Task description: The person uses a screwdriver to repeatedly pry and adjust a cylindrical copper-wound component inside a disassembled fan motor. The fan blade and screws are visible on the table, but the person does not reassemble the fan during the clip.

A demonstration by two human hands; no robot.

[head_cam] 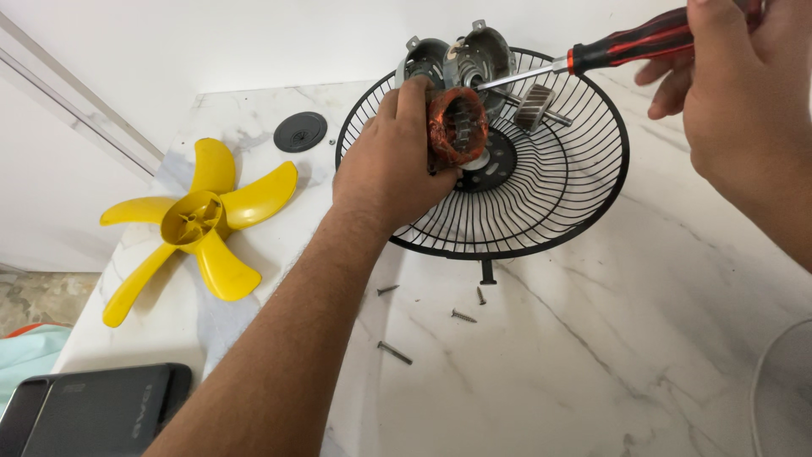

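My left hand (391, 165) is wrapped around the copper-wound motor stator (457, 127), fingers curled tight around its side and thumb pressed on the near edge, holding it up just above the hub of the black wire fan guard (592, 211). My right hand (736, 93) has its fingers closed on the red-and-black handle of the screwdriver (626, 46), off to the right of and above the guard's rim, and the shaft runs down to the left so the tip sits in the grey metal motor housing (482, 55) over the guard's far edge.

To do this well, I judge the main thing is keeping the stator dead steady with the left grip while the tip works, so it cannot skid into the copper windings. I'd keep the shaft in line with whatever the tip seats on; I cannot tell from here exactly what it touches inside the housing. The rotor with its shaft (537, 106) lies loose on the guard's wires, right of the stator, and should not get knocked.

Several loose screws (463, 316) lie on the marble worktop (592, 355) just in front of the guard; the yellow fan blade (199, 224) rests well to the guard's left.
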